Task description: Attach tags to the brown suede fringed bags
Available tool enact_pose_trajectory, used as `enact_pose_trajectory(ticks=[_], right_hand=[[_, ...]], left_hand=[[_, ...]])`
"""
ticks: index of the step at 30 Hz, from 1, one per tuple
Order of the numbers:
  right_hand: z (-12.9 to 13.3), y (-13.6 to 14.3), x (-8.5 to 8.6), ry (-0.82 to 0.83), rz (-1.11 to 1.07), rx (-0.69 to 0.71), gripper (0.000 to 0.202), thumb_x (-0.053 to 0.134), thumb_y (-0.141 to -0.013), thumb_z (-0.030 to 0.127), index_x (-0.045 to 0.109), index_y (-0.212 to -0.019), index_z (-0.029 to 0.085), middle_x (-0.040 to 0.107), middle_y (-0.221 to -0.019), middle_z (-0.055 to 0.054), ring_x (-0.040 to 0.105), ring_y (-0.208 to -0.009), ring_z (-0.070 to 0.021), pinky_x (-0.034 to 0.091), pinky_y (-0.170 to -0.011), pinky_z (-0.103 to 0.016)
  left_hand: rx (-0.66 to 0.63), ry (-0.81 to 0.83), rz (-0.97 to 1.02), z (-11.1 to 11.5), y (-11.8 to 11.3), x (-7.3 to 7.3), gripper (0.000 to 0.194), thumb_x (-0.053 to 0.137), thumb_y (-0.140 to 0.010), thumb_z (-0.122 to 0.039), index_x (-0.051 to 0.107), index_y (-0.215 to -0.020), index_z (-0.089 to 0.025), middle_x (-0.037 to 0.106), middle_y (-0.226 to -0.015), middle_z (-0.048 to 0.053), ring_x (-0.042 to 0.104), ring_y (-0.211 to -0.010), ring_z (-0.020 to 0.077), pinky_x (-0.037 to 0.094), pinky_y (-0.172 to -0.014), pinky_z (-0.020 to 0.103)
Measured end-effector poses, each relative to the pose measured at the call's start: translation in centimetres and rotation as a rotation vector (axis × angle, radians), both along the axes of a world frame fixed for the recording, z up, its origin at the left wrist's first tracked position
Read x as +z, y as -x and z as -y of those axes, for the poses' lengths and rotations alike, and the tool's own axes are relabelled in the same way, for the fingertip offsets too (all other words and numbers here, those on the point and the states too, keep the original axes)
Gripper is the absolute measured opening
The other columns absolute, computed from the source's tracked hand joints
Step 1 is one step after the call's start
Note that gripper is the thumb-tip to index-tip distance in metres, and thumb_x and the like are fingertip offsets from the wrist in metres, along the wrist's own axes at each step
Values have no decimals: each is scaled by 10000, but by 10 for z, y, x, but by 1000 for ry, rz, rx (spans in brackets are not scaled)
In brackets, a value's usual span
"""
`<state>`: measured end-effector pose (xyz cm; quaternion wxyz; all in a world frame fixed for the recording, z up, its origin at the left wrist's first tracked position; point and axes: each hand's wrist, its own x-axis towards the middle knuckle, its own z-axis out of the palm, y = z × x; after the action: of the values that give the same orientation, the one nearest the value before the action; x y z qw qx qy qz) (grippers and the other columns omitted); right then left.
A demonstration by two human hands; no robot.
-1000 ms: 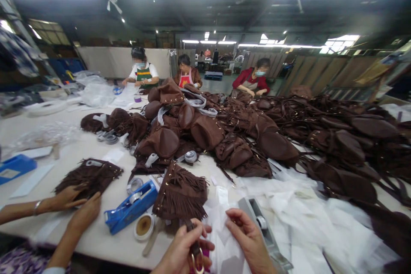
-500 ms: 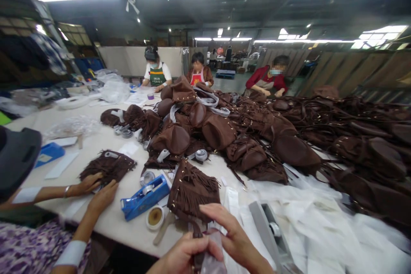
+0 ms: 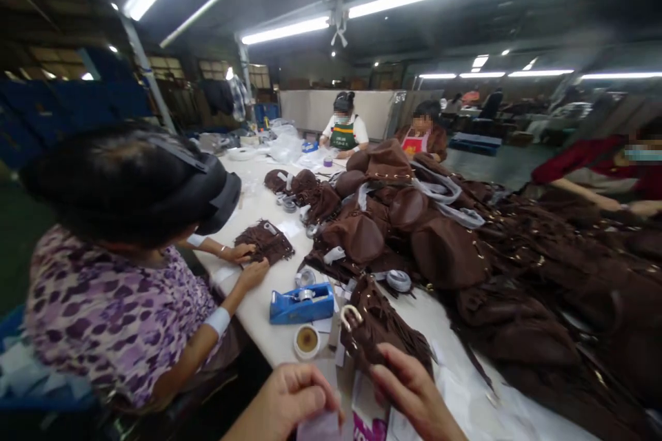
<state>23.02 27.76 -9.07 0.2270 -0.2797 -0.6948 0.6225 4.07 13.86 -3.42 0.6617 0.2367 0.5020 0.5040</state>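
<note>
At the lower middle, my left hand (image 3: 292,403) is closed with its fingers curled over a pale, thin sheet (image 3: 319,426), perhaps plastic. My right hand (image 3: 416,389) pinches a brown strap (image 3: 366,348) fitted with a gold ring (image 3: 352,317); its fingertips are slightly blurred. Just beyond lies a brown fringed bag (image 3: 400,331) on the table. Below the strap, between my hands, shows a clear wrapper (image 3: 368,410) with purple print.
Left of the bag are a blue tape dispenser (image 3: 303,303) and a round tub (image 3: 307,341). A co-worker (image 3: 129,289) at my left handles another fringed bag (image 3: 266,241). Brown bags (image 3: 445,248) are heaped across the table. Other people sit beyond.
My view has swung left, bringing the co-worker's head and body into sight. My hands have moved apart, and the strap's gold ring now stands up in front of the bag.
</note>
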Motion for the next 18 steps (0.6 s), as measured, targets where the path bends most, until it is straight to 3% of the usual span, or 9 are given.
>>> enact_pose_trajectory(ticks=[2, 3, 5, 7, 8, 10, 13, 15, 18], right_hand=[[-4, -6, -5, 224, -75, -35, 363, 596, -836, 535, 619, -985, 205, 606, -685, 4, 520, -524, -122, 379, -501, -239], [-5, -8, -9, 306, -117, -52, 421, 608, -815, 563, 598, -1034, 204, 600, -665, 7, 494, -482, -110, 353, -459, -228], [-3, -11, -16, 415, -187, -78, 495, 651, -758, 603, 585, -1024, 191, 525, -537, 46, 392, -389, -80, 275, -398, -207], [4, -10, -19, 477, -227, -100, 469, 713, -698, 599, 593, -878, 182, 406, -445, 90, 303, -358, -54, 220, -391, -196], [10, -9, -19, 493, -232, -116, 445, 748, -671, 578, 580, -782, 182, 374, -438, 96, 285, -367, -47, 208, -398, -193], [23, -4, -15, 511, -218, -152, 437, 804, -619, 538, 561, -681, 179, 356, -461, 96, 271, -401, -42, 212, -420, -193], [40, 5, -6, 510, -188, -173, 487, 831, -545, 561, 650, -791, 182, 373, -504, 90, 276, -442, -57, 268, -457, -209], [47, 10, -3, 443, -167, -181, 495, 817, -540, 588, 675, -772, 174, 396, -517, 74, 319, -481, -79, 312, -501, -229], [49, 7, 0, 340, -108, -221, 484, 779, -585, 609, 601, -586, 159, 402, -513, 50, 347, -521, -97, 308, -527, -240]], left_hand=[[149, -1, -49, 0, 6, 3, 437, 772, -634, -394, 676, -986, -155, 669, -642, 17, 579, -584, 142, 423, -598, 241], [196, -7, -52, 0, 8, 3, 614, 770, -628, -351, 595, -1191, -178, 643, -616, -17, 567, -555, 131, 422, -571, 229], [222, -24, -58, 1, 9, -2, 963, 742, -644, -275, 257, -1474, -234, 592, -593, -71, 548, -523, 116, 433, -548, 221], [195, -34, -100, 3, 7, -7, 1084, 694, -672, -205, 15, -1514, -277, 577, -604, -90, 553, -534, 115, 458, -562, 227], [159, -31, -133, 3, 5, -10, 1067, 671, -677, -176, 17, -1514, -280, 584, -615, -86, 559, -549, 118, 465, -570, 228], [69, -18, -205, 0, 0, -13, 941, 636, -662, -131, 208, -1493, -239, 605, -637, -63, 570, -581, 127, 456, -569, 218], [-44, 19, -311, -8, -11, -12, 708, 592, -637, -113, 461, -1329, -181, 588, -623, -52, 544, -559, 127, 393, -504, 193], [-84, 21, -386, -15, -19, -12, 637, 581, -626, -112, 511, -1255, -186, 564, -609, -61, 518, -547, 121, 360, -491, 187], [-184, -38, -447, -22, -25, -20, 613, 610, -595, -99, 561, -1197, -199, 557, -616, -67, 472, -537, 102, 319, -502, 178]])
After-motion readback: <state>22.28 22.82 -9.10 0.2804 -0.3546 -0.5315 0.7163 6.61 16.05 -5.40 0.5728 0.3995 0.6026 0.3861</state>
